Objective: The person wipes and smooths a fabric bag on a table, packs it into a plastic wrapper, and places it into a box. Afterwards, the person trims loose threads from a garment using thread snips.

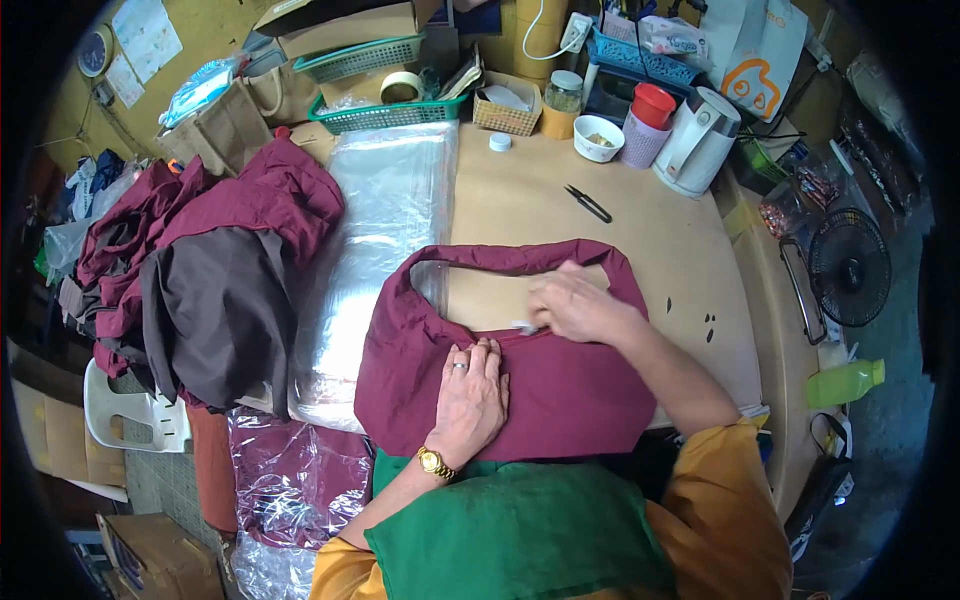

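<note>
A maroon cloth bag (560, 390) lies flat on the table, its wide strap looped at the far side. My left hand (472, 395) rests on the bag's front, fingers stretched out and pressing the cloth below the opening. At the opening's edge, my right hand (570, 303) is closed, fingers pinched together. A small whitish piece (524, 327) shows beside those fingertips; whether it is a tag or something else I cannot tell. Part of the bag's rim is hidden behind the right hand.
Clear plastic sleeves (385, 200) lie left of the bag, beside a heap of maroon and dark bags (225, 270). Thread snips (588, 203) lie beyond it. A white kettle (698, 140), a bowl (597, 140) and a green basket (390, 115) line the back.
</note>
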A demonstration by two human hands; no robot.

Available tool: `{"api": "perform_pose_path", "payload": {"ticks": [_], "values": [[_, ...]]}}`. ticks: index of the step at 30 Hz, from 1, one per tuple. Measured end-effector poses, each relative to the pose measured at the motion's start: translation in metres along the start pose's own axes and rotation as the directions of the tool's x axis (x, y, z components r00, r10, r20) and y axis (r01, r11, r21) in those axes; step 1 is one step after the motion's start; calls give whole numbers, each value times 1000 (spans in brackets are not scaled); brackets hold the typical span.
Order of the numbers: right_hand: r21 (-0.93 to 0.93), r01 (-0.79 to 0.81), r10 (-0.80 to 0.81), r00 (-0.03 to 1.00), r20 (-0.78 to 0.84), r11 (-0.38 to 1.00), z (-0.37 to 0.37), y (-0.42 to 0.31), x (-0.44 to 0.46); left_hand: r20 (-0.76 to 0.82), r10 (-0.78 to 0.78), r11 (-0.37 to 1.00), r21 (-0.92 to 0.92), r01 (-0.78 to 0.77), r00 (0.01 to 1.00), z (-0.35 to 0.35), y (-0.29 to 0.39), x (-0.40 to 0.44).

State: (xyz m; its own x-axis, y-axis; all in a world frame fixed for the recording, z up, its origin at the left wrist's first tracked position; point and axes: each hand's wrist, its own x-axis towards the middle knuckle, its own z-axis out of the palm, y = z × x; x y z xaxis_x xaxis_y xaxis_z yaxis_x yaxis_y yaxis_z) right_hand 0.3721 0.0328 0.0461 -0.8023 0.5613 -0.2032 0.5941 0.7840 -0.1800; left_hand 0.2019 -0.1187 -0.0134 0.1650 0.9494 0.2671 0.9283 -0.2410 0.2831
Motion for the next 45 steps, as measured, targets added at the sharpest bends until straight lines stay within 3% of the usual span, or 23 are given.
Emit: {"api": "perform_pose_path", "payload": {"ticks": [2, 3, 8, 10, 11, 12, 14, 18, 20, 23, 24, 27, 28, 30, 32, 33, 34, 36, 38, 41, 43, 44, 45], "values": [[152, 232, -149, 894, -422, 961, 39, -10, 17, 11, -10, 1000, 5, 10, 1000, 0, 1, -1], [370, 236, -54, 897, -439, 899, 52, -23, 24, 14, -11, 1000, 4, 11, 1000, 0, 1, 0], [164, 174, -119, 946, -301, 971, 30, -4, -5, 10, -6, 1000, -15, 6, 1000, -1, 1, 0], [-108, 78, -88, 992, -91, 991, 11, 1, -11, 16, -11, 1000, -26, 11, 1000, -2, 1, -1], [-100, 129, -152, 946, -285, 987, 15, -2, -14, 30, -17, 999, -39, 18, 999, -3, 1, 0], [-101, 117, -141, 948, -286, 988, 20, -12, -16, 31, -7, 999, -45, 8, 999, -2, 1, 1], [318, 118, 10, 927, -374, 941, 33, -39, -18, 100, -33, 999, 4, 33, 994, -1, -2, 0], [379, 223, 42, 815, -578, 898, 75, -38, -25, 106, -34, 993, -107, 45, 994, -20, -18, 11], [388, 219, 38, 829, -558, 895, 72, -29, -31, 92, -64, 994, 97, 55, 994, -30, -34, 12], [486, 255, 65, 834, -548, 836, 71, -19, -32, 93, -249, 959, 161, 233, 964, -32, -56, 8], [482, 265, 56, 831, -553, 835, 69, -15, -29, 85, -254, 957, 168, 237, 963, -40, -48, 9], [493, 235, 48, 868, -494, 838, 67, -10, -20, 181, 7, 996, 82, -22, 983, -41, -7, 8], [492, 241, 41, 868, -494, 837, 64, -8, -21, 226, 10, 996, 81, -30, 974, -32, 1, 1], [214, 168, -33, 854, -520, 962, 57, 5, -29, 220, 3, 994, 105, -27, 975, -9, -5, -12], [144, -50, 121, 830, -544, 988, 51, 34, -39, 236, -16, 993, 121, -13, 972, -12, -4, -17], [211, -138, 233, 810, -539, 968, 38, 34, -45, 253, -35, 992, 129, 3, 967, -13, -1, -18], [210, -144, 237, 810, -536, 967, 32, 30, -47, 254, -31, 992, 123, 0, 967, -14, 2, -17], [343, 86, 182, 715, -675, 935, 25, 15, -38, 315, -60, 981, 193, -3, 947, -15, 8, -13], [396, 227, 87, 768, -635, 890, 41, -9, -22, 315, -49, 980, 199, -16, 948, -10, 9, -13], [285, 103, 91, 800, -593, 953, 68, -8, -8, 376, -58, 983, 181, -12, 925, -18, 10, -11], [242, -37, 191, 733, -653, 970, 67, 22, 0, 368, -44, 971, 233, -46, 929, -30, 12, -4], [243, -37, 192, 731, -654, 969, 73, 26, 3, 369, -44, 971, 235, -48, 929, -38, 13, 4], [382, -22, 294, 678, -673, 924, 75, 30, 7, 349, -84, 993, 110, 48, 933, -48, 15, 18]]}}
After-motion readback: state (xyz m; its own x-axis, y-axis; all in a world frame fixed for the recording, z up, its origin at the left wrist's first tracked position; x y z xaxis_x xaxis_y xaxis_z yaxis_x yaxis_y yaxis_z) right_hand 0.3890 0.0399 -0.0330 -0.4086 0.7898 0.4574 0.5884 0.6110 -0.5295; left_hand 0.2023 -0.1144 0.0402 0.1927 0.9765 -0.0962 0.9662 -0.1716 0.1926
